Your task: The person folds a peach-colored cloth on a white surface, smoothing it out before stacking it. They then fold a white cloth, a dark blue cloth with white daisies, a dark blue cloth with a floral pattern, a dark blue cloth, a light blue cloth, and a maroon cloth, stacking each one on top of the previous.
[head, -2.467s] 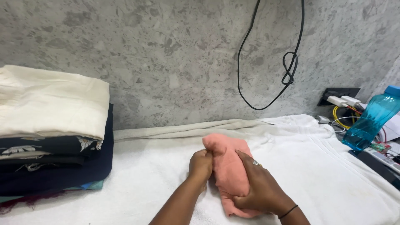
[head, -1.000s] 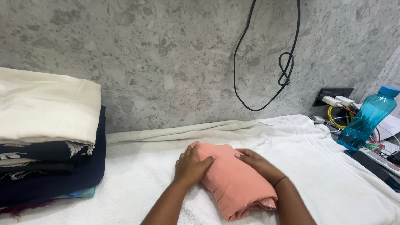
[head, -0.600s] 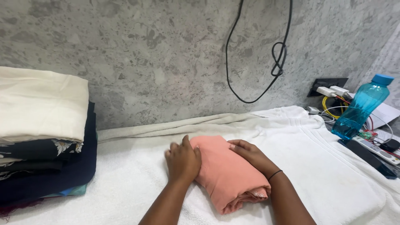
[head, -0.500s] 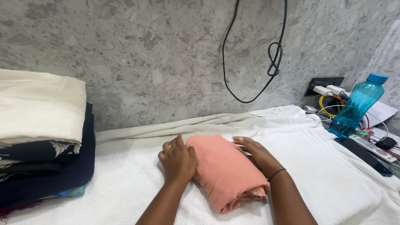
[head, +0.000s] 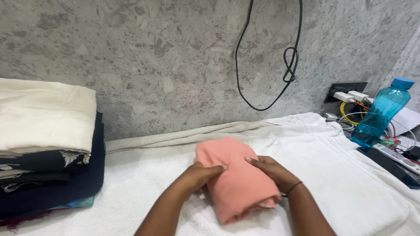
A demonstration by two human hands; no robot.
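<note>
A folded salmon-pink cloth (head: 236, 179) lies on a white towel-covered surface (head: 144, 183) in the middle of the head view. My left hand (head: 199, 175) grips its left edge, with fingers curled over the top. On the right side, my right hand (head: 271, 170) holds the cloth's other edge; a thin dark band circles that wrist. The cloth's lower end hangs slightly loose between my forearms.
A stack of folded fabrics (head: 43, 144), cream on top and dark ones below, stands at the left. A blue water bottle (head: 380, 113), plugs with cables (head: 350, 98) and a dark remote (head: 389, 164) sit at the right. A black cord (head: 284, 61) hangs on the grey wall.
Both hands have shifted from pressing flat on the pink cloth to gripping its two side edges. The cloth now looks more bunched and lifted between them.
</note>
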